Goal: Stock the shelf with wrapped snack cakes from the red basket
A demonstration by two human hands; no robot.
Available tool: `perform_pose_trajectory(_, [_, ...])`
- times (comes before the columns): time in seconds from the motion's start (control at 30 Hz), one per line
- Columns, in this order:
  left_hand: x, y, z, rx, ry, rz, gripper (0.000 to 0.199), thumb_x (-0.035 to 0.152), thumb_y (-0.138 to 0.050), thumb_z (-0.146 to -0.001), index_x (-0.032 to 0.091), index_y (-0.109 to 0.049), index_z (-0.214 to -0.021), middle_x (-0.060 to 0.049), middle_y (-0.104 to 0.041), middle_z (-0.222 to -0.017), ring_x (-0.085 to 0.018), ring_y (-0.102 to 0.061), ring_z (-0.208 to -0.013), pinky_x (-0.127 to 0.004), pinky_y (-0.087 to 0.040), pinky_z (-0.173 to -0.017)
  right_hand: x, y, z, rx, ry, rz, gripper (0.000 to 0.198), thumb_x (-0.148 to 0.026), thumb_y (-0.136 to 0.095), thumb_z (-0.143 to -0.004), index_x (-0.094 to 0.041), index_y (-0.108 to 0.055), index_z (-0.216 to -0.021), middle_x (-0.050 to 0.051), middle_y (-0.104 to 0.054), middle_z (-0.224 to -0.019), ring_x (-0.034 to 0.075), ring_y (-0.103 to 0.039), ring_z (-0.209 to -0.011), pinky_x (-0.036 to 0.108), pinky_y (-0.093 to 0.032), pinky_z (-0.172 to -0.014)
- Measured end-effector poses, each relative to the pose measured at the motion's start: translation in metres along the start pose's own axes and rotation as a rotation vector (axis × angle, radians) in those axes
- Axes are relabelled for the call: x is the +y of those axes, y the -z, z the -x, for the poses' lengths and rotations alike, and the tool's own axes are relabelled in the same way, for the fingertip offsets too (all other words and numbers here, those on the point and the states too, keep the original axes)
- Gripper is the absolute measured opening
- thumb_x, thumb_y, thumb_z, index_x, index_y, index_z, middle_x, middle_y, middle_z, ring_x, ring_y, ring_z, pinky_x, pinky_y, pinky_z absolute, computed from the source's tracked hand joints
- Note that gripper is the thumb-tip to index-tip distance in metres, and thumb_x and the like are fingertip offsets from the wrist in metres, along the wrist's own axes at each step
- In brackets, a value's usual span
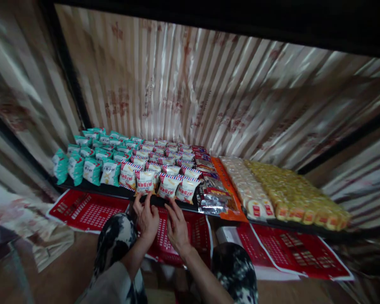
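White snack bags with red print and striped tops stand in rows on a low black shelf. My left hand (146,214) is at the shelf's front edge, its fingertips at the bottom of one front snack bag (145,182). Beside it, my right hand (177,223) reaches up with fingers stretched out, the tips near the base of another snack bag (169,186). Neither hand is wrapped round a bag. A third front bag (186,189) stands just to the right. Below my hands lies a red basket (202,228).
Teal snack bags (92,171) fill the shelf's left end. Dark packets (213,192), an orange packet (229,190), white wrapped packs (256,207) and yellow packs (297,194) lie to the right. Red baskets (91,209) sit under the shelf. Striped sheeting (177,84) hangs behind.
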State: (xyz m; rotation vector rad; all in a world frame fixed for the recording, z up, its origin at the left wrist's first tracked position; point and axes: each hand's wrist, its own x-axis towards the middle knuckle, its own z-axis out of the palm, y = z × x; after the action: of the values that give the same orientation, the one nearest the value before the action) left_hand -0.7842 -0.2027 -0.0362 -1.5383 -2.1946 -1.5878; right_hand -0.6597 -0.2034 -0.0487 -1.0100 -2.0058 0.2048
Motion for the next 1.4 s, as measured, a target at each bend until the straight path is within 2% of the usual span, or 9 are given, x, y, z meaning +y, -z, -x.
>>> perform_pose_trajectory(0.17, [-0.024,0.006,-0.025,0.028,0.058,-0.048,0.045,0.009,-0.049,-0.075,0.017,-0.056,-0.118,-0.014,-0.034,-0.134,-0.032,-0.036,-0.124,-0.052,-0.036,-0.102,-0.018,-0.016,0.003,-0.032,-0.002,-0.061,0.048,-0.009,-0.039,-0.084,-0.022,-0.049,-0.130,0.009,-0.043,-0.141,0.019,-0.043,-0.128,0.037,-0.043,-0.103])
perform_pose_trajectory(0.37, [-0.044,0.000,-0.042,-0.109,-0.039,0.028,0.054,0.006,-0.046,-0.073,0.018,-0.051,-0.125,-0.011,-0.045,-0.130,-0.028,-0.041,-0.122,-0.046,-0.039,-0.103,-0.018,-0.022,0.009,-0.004,0.002,-0.063,0.050,-0.006,-0.038,-0.082,-0.021,-0.050,-0.128,0.009,-0.041,-0.142,0.017,-0.046,-0.126,0.031,-0.047,-0.099])
perform_pose_trajectory(0.5, [-0.048,-0.004,-0.041,-0.140,-0.071,0.066,0.056,0.004,-0.041,-0.074,0.015,-0.048,-0.129,-0.013,-0.044,-0.136,-0.027,-0.040,-0.125,-0.046,-0.037,-0.105,-0.016,-0.022,0.014,-0.007,-0.030,-0.035,0.049,-0.006,-0.038,-0.082,-0.021,-0.051,-0.127,0.009,-0.042,-0.141,0.018,-0.048,-0.124,0.032,-0.048,-0.098])
perform_pose_trajectory(0.6, [-0.050,-0.004,-0.041,-0.148,-0.076,0.113,0.061,0.003,-0.039,-0.075,0.018,-0.043,-0.134,-0.011,-0.043,-0.139,-0.023,-0.040,-0.128,-0.043,-0.037,-0.106,-0.016,-0.023,0.020,-0.016,-0.067,-0.010,0.048,-0.007,-0.040,-0.082,-0.022,-0.053,-0.125,0.009,-0.044,-0.140,0.019,-0.048,-0.124,0.034,-0.047,-0.099])
perform_pose_trajectory(0.7, [-0.054,-0.002,-0.040,-0.187,-0.141,0.142,0.067,0.001,-0.037,-0.076,0.020,-0.034,-0.140,-0.008,-0.040,-0.142,-0.019,-0.036,-0.132,-0.037,-0.035,-0.109,-0.016,-0.028,0.025,-0.012,-0.092,0.001,0.048,-0.006,-0.040,-0.081,-0.022,-0.054,-0.124,0.009,-0.044,-0.139,0.019,-0.048,-0.124,0.034,-0.048,-0.098])
perform_pose_trajectory(0.8, [-0.060,-0.002,-0.041,-0.218,-0.186,0.109,0.069,0.001,-0.037,-0.076,0.020,-0.030,-0.142,-0.008,-0.035,-0.146,-0.020,-0.032,-0.134,-0.037,-0.034,-0.110,-0.015,-0.034,0.028,0.014,-0.100,0.007,0.049,-0.005,-0.039,-0.080,-0.022,-0.054,-0.124,0.008,-0.045,-0.139,0.019,-0.047,-0.125,0.034,-0.047,-0.099])
perform_pose_trajectory(1.07, [-0.068,-0.006,-0.048,-0.255,-0.203,0.073,0.067,0.003,-0.040,-0.075,0.017,-0.034,-0.140,-0.010,-0.033,-0.147,-0.024,-0.033,-0.134,-0.041,-0.035,-0.108,-0.020,-0.046,0.035,0.002,-0.160,0.028,0.044,-0.009,-0.040,-0.083,-0.022,-0.056,-0.122,0.009,-0.044,-0.140,0.020,-0.052,-0.120,0.033,-0.051,-0.094])
perform_pose_trajectory(1.17, [-0.067,-0.007,-0.049,-0.238,-0.178,0.070,0.068,0.004,-0.041,-0.075,0.014,-0.030,-0.141,-0.013,-0.031,-0.147,-0.025,-0.029,-0.135,-0.041,-0.032,-0.110,-0.023,-0.049,0.040,0.002,-0.194,0.026,0.046,-0.008,-0.039,-0.082,-0.023,-0.055,-0.123,0.009,-0.044,-0.140,0.020,-0.055,-0.116,0.033,-0.053,-0.091])
perform_pose_trajectory(1.4, [-0.062,-0.006,-0.047,-0.237,-0.147,0.103,0.072,0.006,-0.042,-0.075,0.013,-0.021,-0.144,-0.014,-0.025,-0.149,-0.024,-0.023,-0.138,-0.039,-0.029,-0.111,-0.030,-0.050,0.049,0.037,-0.245,0.040,0.047,-0.006,-0.039,-0.081,-0.021,-0.056,-0.122,0.010,-0.045,-0.139,0.020,-0.052,-0.120,0.034,-0.051,-0.094])
